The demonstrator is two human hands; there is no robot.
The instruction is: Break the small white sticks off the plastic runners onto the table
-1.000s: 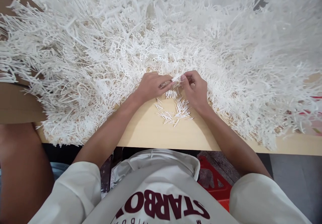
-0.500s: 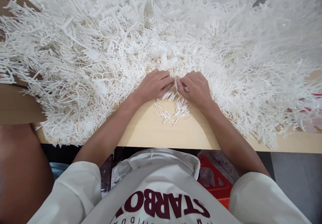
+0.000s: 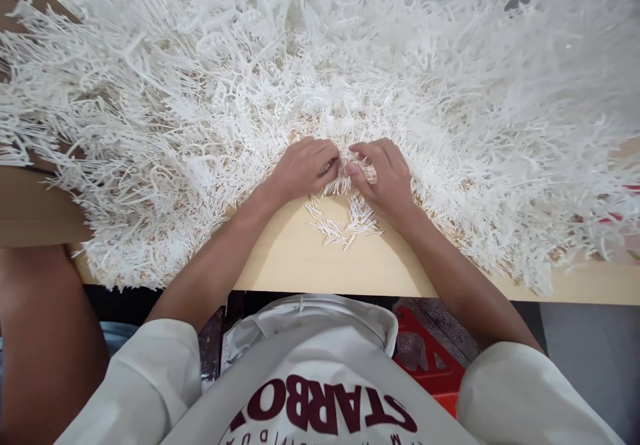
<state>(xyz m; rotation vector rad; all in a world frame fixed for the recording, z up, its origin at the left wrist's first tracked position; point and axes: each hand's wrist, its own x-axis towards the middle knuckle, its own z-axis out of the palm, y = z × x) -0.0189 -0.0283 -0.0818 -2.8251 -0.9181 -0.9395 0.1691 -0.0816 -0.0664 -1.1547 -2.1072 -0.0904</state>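
Note:
A large heap of thin white plastic strands [image 3: 240, 98] covers most of the table [image 3: 330, 272]. My left hand [image 3: 307, 168] is at the heap's near edge, its fingers closed in a pinch on a few white strands, mostly hidden by the fingertips. Just to the right, my right hand [image 3: 384, 175] has its thumb and index finger spread apart, with no piece visible in its grasp. Below the two hands, a small scatter of short loose white sticks [image 3: 363, 215] lies on the bare wood.
Brown cardboard [image 3: 40, 208] stands at the left edge. Another person's bare limb [image 3: 47, 338] shows at the lower left. Under the table's front edge is a red plastic stool or crate [image 3: 435, 358]. The heap spreads far to both sides.
My right hand's fingers have parted from a pinch, and the hand has shifted slightly. My left hand has drawn a little to the left, still pinched. The loose sticks look unchanged.

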